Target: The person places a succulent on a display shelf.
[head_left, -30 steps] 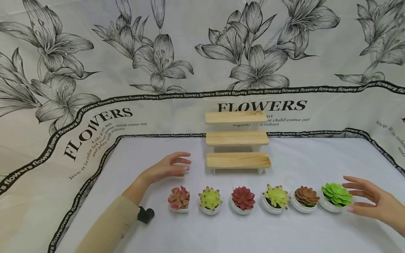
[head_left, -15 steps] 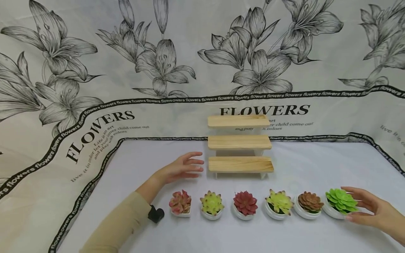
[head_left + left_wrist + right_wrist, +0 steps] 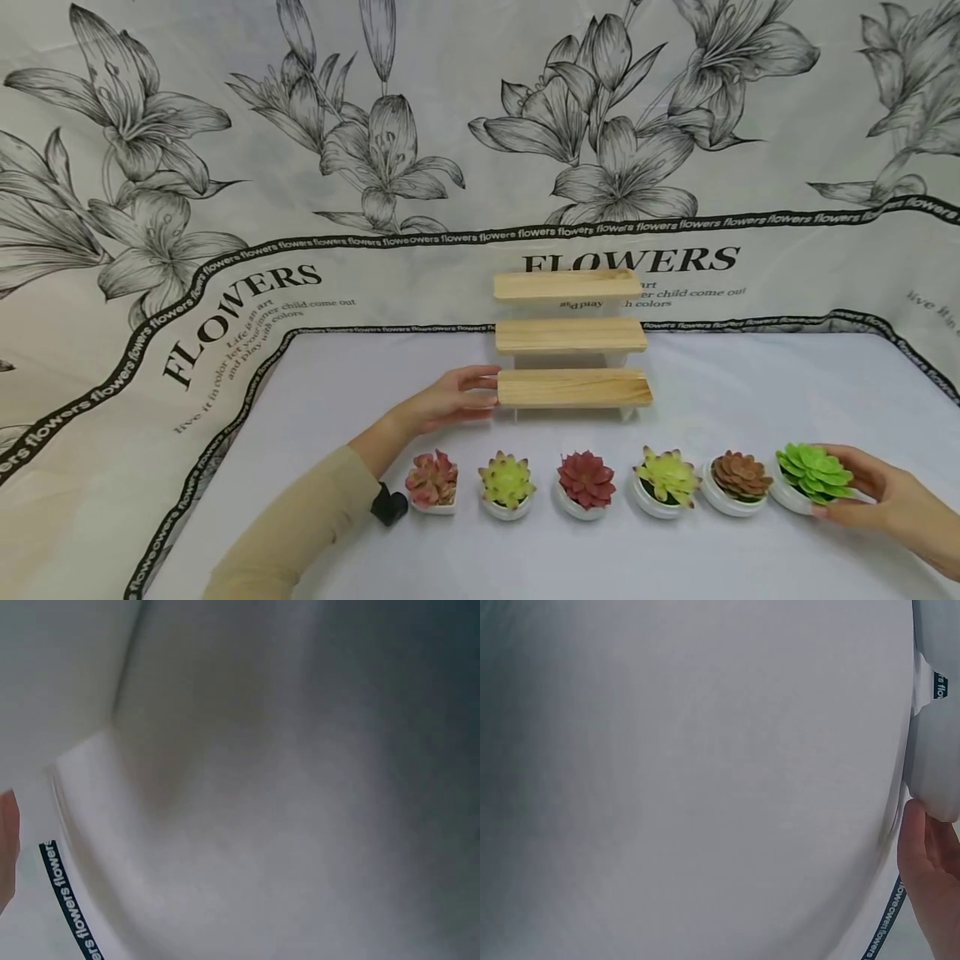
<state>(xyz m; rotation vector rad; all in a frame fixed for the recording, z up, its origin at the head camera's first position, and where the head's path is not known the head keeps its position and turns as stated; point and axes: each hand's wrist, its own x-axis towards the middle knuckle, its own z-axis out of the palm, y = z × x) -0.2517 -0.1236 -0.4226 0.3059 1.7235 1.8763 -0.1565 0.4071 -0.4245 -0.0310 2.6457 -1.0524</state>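
At the right end of a row of potted artificial succulents, my right hand (image 3: pixel 888 500) holds the bright green succulent (image 3: pixel 813 472) by its white pot, thumb in front and fingers behind. The right wrist view shows the thumb (image 3: pixel 913 836) against the white pot (image 3: pixel 936 761), which stands on the cloth. My left hand (image 3: pixel 446 402), its fingers fairly straight, reaches the left end of the three-tier wooden stand (image 3: pixel 573 388) at the lowest board; fingertips are partly hidden there. Only a sliver of the left hand (image 3: pixel 7 847) shows in the left wrist view.
Left of the green plant stand a brown succulent (image 3: pixel 741 475), a yellow-green one (image 3: pixel 667 477), a dark red one (image 3: pixel 586 479), another yellow-green one (image 3: pixel 507 480) and a pinkish one (image 3: pixel 432 479). A white cloth (image 3: pixel 570 554) covers the table; a flower-printed curtain (image 3: pixel 420 283) hangs behind.
My left hand has moved right, up to the stand's lowest board. My right hand has come in from the right and taken hold of the green succulent's pot.
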